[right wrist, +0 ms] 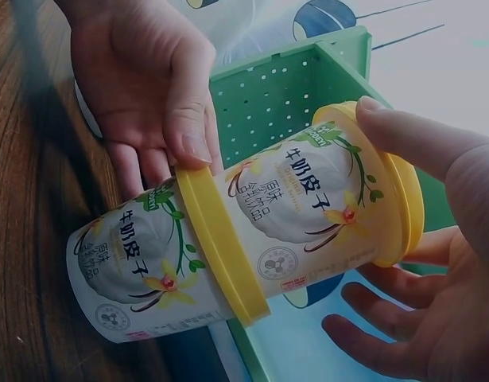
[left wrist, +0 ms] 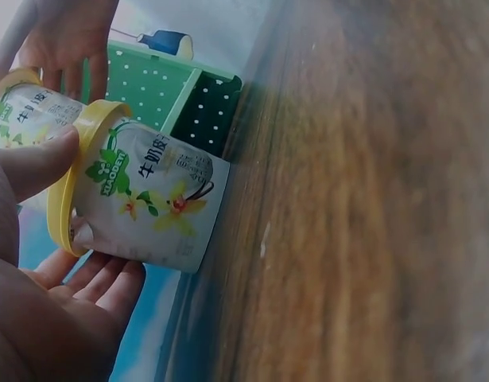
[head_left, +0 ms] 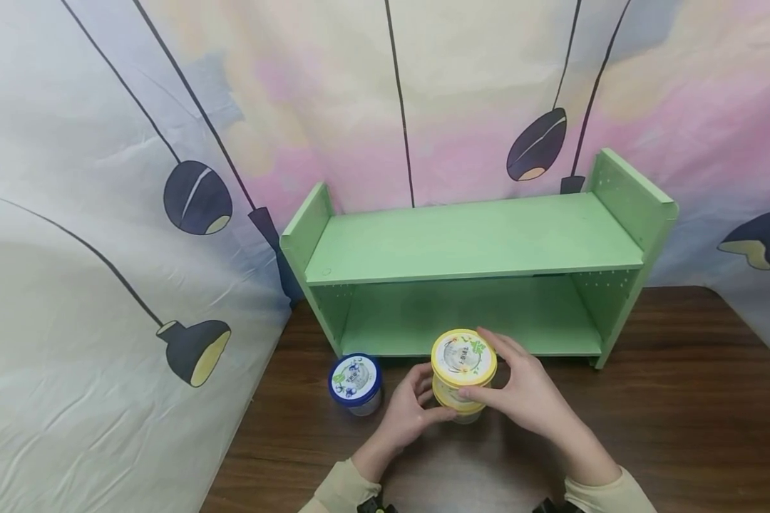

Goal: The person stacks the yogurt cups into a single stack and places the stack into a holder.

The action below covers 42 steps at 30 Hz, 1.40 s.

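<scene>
Two white tubs with yellow lids stand stacked in front of the shelf. The upper tub (head_left: pixel 464 356) sits on the lid of the lower tub (right wrist: pixel 149 263), whose base is at the table in the left wrist view. My left hand (head_left: pixel 407 410) holds the lower tub around its lid rim, thumb on the near side and fingers behind. My right hand (head_left: pixel 529 392) grips the upper tub by its lid rim between thumb and fingers. Printed flowers, green leaves and dark lettering show on both tubs. Left of my left hand stands a blue-lidded tub (head_left: pixel 355 377), untouched.
A green two-level shelf (head_left: pixel 468 242) with raised side panels stands just behind the tubs. The dark wood table (head_left: pixel 699 413) extends to both sides. Behind it hangs a pastel cloth backdrop (head_left: pixel 334 92) printed with lamps.
</scene>
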Motion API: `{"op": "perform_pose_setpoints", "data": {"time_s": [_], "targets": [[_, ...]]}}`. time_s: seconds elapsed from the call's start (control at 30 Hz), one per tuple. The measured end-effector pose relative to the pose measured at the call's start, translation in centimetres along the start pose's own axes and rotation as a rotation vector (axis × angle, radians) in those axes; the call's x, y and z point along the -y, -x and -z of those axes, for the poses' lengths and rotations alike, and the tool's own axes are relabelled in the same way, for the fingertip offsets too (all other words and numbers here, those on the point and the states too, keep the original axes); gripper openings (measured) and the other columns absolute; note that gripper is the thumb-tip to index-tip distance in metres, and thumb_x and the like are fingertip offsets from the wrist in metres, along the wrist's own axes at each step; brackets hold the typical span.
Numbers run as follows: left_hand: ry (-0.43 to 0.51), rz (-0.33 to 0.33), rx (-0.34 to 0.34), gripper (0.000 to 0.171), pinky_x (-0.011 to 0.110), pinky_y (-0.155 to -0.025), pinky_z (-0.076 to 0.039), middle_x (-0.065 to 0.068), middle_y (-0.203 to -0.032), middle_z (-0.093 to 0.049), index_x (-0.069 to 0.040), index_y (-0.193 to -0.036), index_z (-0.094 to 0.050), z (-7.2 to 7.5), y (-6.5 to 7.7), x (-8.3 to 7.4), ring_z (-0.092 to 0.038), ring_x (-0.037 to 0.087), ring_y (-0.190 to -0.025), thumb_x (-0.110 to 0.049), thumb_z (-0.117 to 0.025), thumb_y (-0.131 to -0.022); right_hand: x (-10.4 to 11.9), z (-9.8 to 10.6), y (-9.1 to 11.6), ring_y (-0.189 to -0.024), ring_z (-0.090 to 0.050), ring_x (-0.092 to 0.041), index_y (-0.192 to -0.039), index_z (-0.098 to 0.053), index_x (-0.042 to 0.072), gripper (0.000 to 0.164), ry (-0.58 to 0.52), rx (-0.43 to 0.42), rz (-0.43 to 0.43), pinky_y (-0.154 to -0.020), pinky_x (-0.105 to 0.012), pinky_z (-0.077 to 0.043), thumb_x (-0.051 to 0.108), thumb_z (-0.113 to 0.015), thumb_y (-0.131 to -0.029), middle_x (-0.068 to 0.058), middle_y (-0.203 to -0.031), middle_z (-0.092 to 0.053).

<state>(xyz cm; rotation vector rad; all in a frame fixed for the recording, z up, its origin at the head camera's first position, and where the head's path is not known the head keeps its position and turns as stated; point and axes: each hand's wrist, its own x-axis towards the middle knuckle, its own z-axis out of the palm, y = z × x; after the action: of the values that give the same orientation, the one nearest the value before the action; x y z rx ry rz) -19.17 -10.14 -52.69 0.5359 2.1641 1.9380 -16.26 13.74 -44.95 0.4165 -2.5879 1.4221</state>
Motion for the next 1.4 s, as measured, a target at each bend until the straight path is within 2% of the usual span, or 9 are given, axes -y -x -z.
{"op": "perform_pose_setpoints", "data": {"time_s": [0.47,0.93,1.1,1.17,1.27,1.4], "targets": [[0.004,0.007,-0.022,0.066,0.035,-0.109,-0.054,0.009,-0.136,-0.067,-0.003,-0.134,-0.057,0.4,-0.3,0.3,-0.065,0.027,-0.128,0.003,-0.094,-0.079,-0.2,-0.1,0.0,-0.135,-0.057,-0.038,-0.160,-0.049,0.008,0.104,-0.015,0.011,0.012,-0.105,-0.066,-0.050,0.044,-0.099,-0.076,-0.018,-0.155,-0.053],[0.018,0.023,-0.014,0.066,0.034,-0.109,-0.054,0.009,-0.134,-0.068,-0.003,-0.133,-0.056,0.6,-0.4,0.4,-0.066,0.024,-0.127,0.002,-0.094,-0.079,0.0,0.5,0.1,-0.145,-0.047,-0.046,-0.164,-0.041,0.005,0.108,0.011,0.055,0.033,-0.109,-0.072,-0.045,0.050,-0.094,-0.081,-0.022,-0.162,-0.046],[0.022,0.032,-0.012,0.067,0.035,-0.109,-0.054,0.008,-0.133,-0.068,-0.003,-0.133,-0.056,0.5,-0.4,0.4,-0.065,0.024,-0.128,0.002,-0.094,-0.078,-0.3,1.6,0.3,-0.152,-0.034,-0.051,-0.170,-0.024,0.004,0.123,0.031,0.151,-0.024,-0.114,-0.074,-0.038,0.052,-0.093,-0.081,-0.028,-0.169,-0.032],[0.025,0.035,-0.012,0.067,0.036,-0.109,-0.054,0.008,-0.133,-0.068,-0.004,-0.132,-0.056,0.5,-0.4,0.4,-0.065,0.024,-0.128,0.002,-0.094,-0.078,-0.7,2.3,0.2,-0.153,-0.031,-0.052,-0.170,-0.022,0.002,0.125,0.050,0.202,-0.045,-0.114,-0.074,-0.037,0.052,-0.094,-0.080,-0.030,-0.169,-0.029],[0.021,0.037,-0.016,0.067,0.035,-0.108,-0.055,0.008,-0.132,-0.069,-0.004,-0.132,-0.056,0.5,-0.5,0.4,-0.066,0.025,-0.128,0.002,-0.095,-0.078,-1.7,3.4,0.0,-0.152,-0.033,-0.052,-0.167,-0.029,-0.002,0.117,0.063,0.273,-0.045,-0.115,-0.073,-0.038,0.049,-0.092,-0.083,-0.030,-0.167,-0.035],[0.025,0.034,-0.022,0.067,0.035,-0.107,-0.056,0.009,-0.131,-0.070,-0.003,-0.131,-0.056,0.6,-0.5,0.5,-0.066,0.026,-0.127,0.003,-0.095,-0.077,-3.4,4.4,-0.5,-0.150,-0.040,-0.047,-0.161,-0.045,0.000,0.096,0.008,0.355,-0.034,-0.115,-0.069,-0.040,0.044,-0.090,-0.087,-0.022,-0.161,-0.048]]}}
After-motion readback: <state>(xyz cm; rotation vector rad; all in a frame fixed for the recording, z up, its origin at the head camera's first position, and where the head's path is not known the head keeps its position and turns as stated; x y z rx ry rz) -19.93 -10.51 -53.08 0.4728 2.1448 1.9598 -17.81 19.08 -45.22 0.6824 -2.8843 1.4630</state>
